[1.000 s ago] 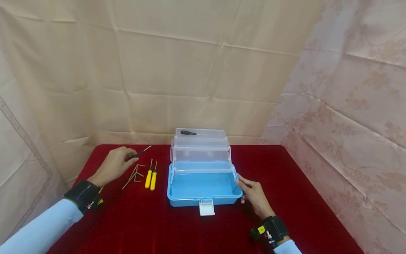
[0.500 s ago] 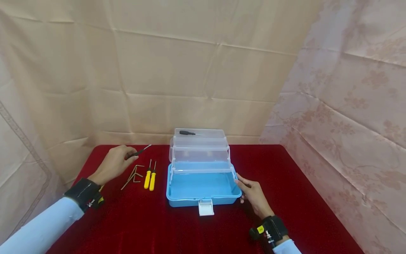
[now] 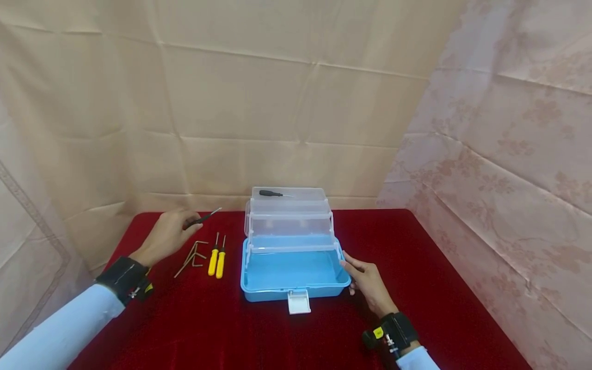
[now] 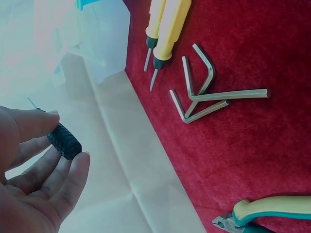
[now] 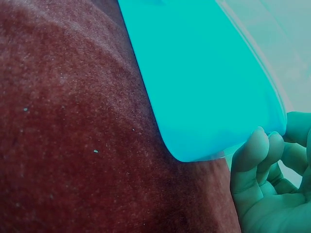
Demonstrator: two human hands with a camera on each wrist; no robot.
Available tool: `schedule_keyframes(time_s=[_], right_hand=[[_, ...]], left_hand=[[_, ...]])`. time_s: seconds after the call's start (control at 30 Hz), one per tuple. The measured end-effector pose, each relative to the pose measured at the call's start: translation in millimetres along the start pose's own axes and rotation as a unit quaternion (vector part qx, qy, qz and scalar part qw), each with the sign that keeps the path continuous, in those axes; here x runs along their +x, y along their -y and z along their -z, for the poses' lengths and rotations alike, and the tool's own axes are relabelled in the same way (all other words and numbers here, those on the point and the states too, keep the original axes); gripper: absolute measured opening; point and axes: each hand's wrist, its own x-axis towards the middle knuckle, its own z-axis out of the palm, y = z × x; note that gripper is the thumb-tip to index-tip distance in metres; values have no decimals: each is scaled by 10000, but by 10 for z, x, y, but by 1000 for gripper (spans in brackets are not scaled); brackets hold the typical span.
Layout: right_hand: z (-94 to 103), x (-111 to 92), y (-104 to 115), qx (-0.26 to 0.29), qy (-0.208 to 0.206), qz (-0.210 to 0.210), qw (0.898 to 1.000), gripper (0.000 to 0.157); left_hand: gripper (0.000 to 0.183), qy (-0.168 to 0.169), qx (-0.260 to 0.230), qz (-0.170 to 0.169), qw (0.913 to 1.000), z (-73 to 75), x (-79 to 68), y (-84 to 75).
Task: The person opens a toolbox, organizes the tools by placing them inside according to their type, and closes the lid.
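Note:
My left hand (image 3: 168, 234) pinches a small black-handled screwdriver (image 4: 65, 141) between thumb and fingers, above the far left of the table. Its thin shaft points right and away in the head view. At the table's middle stands a blue toolbox (image 3: 289, 295) with its clear tiered trays (image 3: 291, 224) raised and its white latch (image 3: 299, 302) hanging down in front. My right hand (image 3: 370, 282) grips the toolbox's right side, fingertips at the wall in the right wrist view. Another black-handled screwdriver (image 3: 270, 193) lies on the topmost clear tray.
Two yellow-handled screwdrivers (image 3: 216, 261) lie side by side left of the toolbox. Beside them are several L-shaped hex keys (image 4: 218, 95). Pliers with yellow-green handles (image 4: 272, 208) show in the left wrist view. A beige cloth (image 3: 222, 103) hangs behind the red-covered table (image 3: 259, 339).
The head view has shifted slightly, so table things sit a little further left. My left hand has edged right with the screwdriver, its tip slightly higher. My right hand keeps its grip on the toolbox.

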Motion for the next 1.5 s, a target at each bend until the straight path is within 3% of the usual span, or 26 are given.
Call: schedule_keyframes(time_s=[0.4,0.73,1.33,1.5], right_hand=[[-2,0,-24,6,7,75,10000,55],[8,7,-36,-8,8,86,10000,55],[-1,5,-49,58,-17,100,9999,59],[-4,13,-53,12,-14,131,9999,58]], left_hand=[[16,54,63,100,9999,6,53,-35],[13,-203,127,-332,9992,46,142,-73],[15,-273,210,-539,9980,5,181,-73],[16,-199,218,-443,9986,25,208,-100]])
